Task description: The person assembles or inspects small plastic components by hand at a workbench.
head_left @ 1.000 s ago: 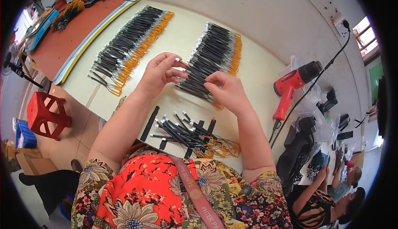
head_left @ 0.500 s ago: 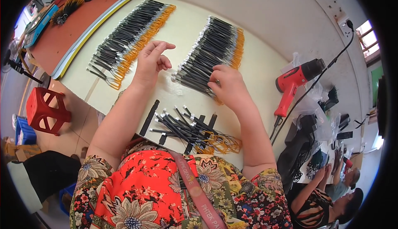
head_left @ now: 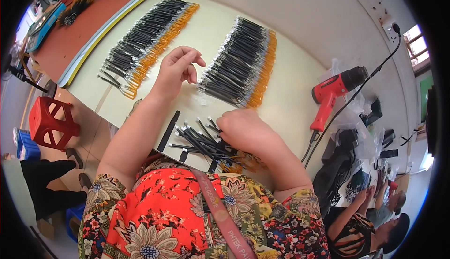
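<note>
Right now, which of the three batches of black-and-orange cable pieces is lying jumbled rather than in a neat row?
The loose pile at the table's near edge, under the right hand; the two rows farther back lie tidy.

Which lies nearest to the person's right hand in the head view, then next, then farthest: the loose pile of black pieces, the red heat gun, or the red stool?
Measured from the right hand:
1. Loose pile of black pieces, under and just left of it.
2. Red heat gun, on the table to its right.
3. Red stool, on the floor far left.

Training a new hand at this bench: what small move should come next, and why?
Probably closing the right hand on one black sleeved wire from the loose pile, since it rests there, while the empty left hand hovers beside the neat row of black and orange wires.
</note>
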Tool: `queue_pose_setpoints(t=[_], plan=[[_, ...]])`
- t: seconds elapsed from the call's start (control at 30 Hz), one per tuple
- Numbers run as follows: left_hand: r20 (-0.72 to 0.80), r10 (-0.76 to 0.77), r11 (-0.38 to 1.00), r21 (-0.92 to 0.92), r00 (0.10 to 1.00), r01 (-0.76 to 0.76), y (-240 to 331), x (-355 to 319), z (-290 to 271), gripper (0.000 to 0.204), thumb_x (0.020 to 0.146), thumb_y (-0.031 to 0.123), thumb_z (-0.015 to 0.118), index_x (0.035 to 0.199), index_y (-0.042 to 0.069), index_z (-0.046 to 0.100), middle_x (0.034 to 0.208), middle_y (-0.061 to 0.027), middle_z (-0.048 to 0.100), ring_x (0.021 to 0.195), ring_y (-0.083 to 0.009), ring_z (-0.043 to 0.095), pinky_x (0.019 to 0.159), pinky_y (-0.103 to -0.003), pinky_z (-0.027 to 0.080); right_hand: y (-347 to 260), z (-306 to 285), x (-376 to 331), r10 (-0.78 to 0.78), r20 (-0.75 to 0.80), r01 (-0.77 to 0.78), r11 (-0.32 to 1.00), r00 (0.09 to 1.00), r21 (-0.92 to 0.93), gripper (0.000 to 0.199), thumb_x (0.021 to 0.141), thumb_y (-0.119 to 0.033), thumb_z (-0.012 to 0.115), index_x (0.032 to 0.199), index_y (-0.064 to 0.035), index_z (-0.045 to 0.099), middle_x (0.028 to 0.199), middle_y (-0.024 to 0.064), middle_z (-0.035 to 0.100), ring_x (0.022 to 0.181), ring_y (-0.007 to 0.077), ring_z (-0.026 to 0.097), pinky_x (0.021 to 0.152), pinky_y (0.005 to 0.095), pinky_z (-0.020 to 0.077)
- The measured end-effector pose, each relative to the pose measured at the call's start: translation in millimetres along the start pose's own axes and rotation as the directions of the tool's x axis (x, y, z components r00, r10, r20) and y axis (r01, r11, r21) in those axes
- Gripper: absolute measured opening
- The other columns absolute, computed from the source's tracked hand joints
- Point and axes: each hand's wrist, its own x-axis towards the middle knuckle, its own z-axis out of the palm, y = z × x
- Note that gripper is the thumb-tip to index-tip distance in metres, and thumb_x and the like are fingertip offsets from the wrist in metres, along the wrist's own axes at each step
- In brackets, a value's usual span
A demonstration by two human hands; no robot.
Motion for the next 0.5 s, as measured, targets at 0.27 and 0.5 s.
queue_pose_setpoints(t=[0.27,0.5], plan=[[0.141,-0.037,0.999,-0.011,0.989,0.039,-1.4,-1.0,-1.4,0.018,0.090,0.024,0.054,0.093,0.006,0.057,0.083,-0.0070,0.063,0.050,-0.0076,0.053,0.045,-0.018,0.039,5.2,-15.5,-3.4,-0.016,-0.043,0.026,0.967,0.999,0.253,0.014,0.078,-0.018,0.058,0.077,-0.0039,0.060,0.071,0.0137,0.061,0.069,0.0319,0.060,0.062,0.0414,0.0467],[0.324,-0.084,0.994,-0.036,0.942,0.101,0.8,-5.1,1.6,0.019,0.090,0.023,0.055,0.096,0.005,0.057,0.088,-0.0080,0.063,0.054,-0.0088,0.055,0.048,-0.020,0.043,22.6,-19.8,2.0,0.222,-0.241,0.040,0.652,0.945,0.757,0.012,0.086,-0.012,0.057,0.089,-0.0007,0.061,0.069,0.0000,0.058,0.065,0.0055,0.055,0.057,0.0229,0.0451]])
